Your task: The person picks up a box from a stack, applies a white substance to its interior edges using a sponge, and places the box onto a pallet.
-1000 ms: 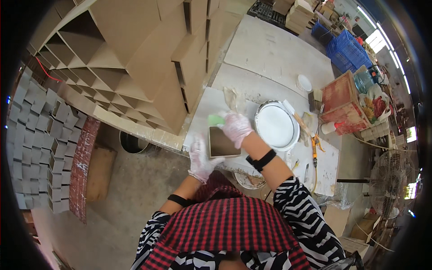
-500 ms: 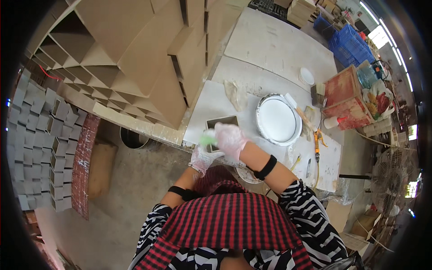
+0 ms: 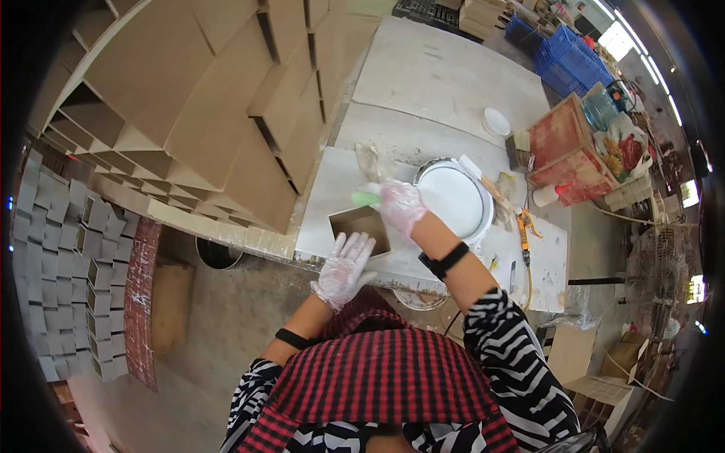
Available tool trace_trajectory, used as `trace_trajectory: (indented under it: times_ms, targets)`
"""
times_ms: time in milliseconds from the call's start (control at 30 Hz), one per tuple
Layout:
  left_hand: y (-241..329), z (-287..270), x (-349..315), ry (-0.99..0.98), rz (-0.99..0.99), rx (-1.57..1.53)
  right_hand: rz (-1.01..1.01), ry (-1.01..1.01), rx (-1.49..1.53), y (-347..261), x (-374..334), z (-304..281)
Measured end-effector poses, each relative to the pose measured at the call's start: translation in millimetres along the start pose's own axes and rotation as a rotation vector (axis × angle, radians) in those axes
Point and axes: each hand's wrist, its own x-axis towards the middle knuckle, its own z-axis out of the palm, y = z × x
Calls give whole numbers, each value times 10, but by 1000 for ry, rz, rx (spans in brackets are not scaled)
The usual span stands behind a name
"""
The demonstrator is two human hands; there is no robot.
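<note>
An open brown box lies on the white-topped table near its front edge. My left hand, in a thin paint-smeared glove, rests at the box's near left side with its fingers stretched out. Over the far right side of the box, my gloved right hand is closed round a small light-green piece. The kind of that piece cannot be told from what shows. Just right of my right hand stands a round tub of white paint.
A wooden-handled brush lies across the tub's rim. Farther right are an orange-handled spray gun with a hose and a red wooden crate. Stacked brown boxes rise at the left; grey boxes stand beyond them.
My hands have moved apart: the left has opened and shifted down beside the box, the right has lifted away with the green piece. More of the box's inside shows.
</note>
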Motion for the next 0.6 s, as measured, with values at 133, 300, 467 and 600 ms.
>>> trace_trajectory:
  times_ms: [133,300,467,600]
  targets:
    - [1,234,8,-199,-117,88,21,-34,5,101,-152,118]
    - [20,166,89,-255,-88,83,92,-126,30,29,-939,40]
    - [-100,322,25,-269,-121,42,-10,-40,-49,-43,-1318,124]
    - [3,60,50,133,-16,-252,84,49,35,-121,-1192,30]
